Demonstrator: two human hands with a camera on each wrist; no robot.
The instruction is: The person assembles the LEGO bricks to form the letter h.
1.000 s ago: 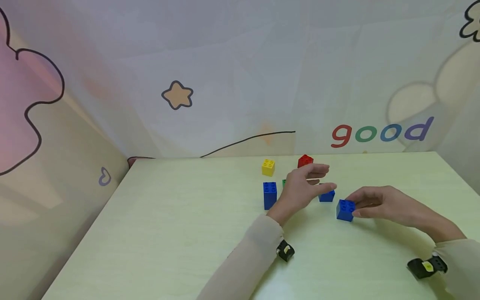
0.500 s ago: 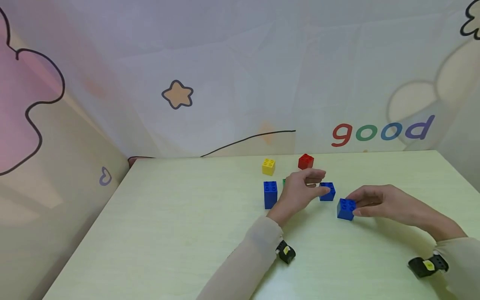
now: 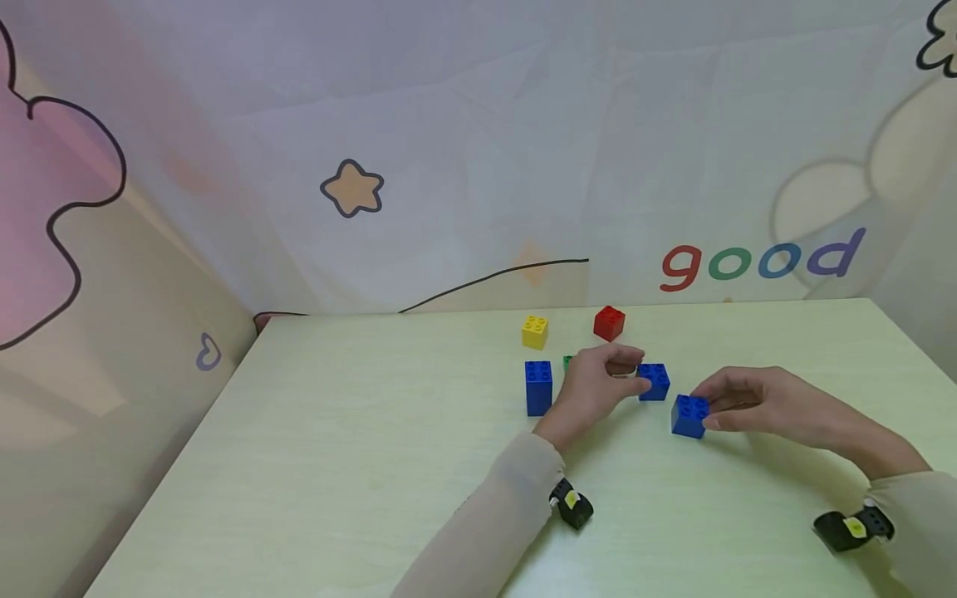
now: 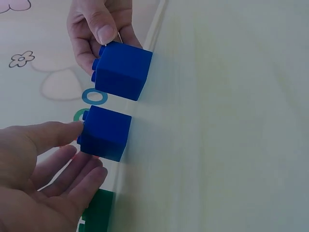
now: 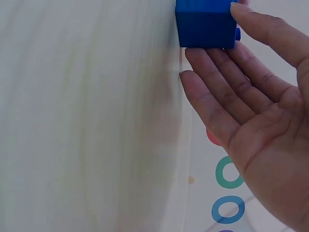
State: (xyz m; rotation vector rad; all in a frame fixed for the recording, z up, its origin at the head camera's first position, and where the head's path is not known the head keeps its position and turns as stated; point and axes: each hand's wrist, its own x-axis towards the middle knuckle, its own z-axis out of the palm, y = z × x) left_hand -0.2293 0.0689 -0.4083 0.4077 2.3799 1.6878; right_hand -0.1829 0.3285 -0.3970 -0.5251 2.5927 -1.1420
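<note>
Fingers of the right hand (image 3: 777, 409) pinch one blue block (image 3: 687, 418); left hand (image 3: 595, 382) loosely parted at a second block (image 3: 655, 383), pale tabletop (image 3: 336, 457) below, "good" lettering (image 3: 763, 264) on the backdrop (image 3: 478, 166)!

Pale table (image 3: 336, 465), star-printed wall (image 3: 478, 166) behind

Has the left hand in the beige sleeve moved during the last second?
Yes. In the head view, the left hand has drawn back slightly and leftward, uncovering more of the unmoved red, studded toy block.

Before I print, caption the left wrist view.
Left hand at the lower blue block, right hand holding the upper blue block, green block at bottom edge.
</note>
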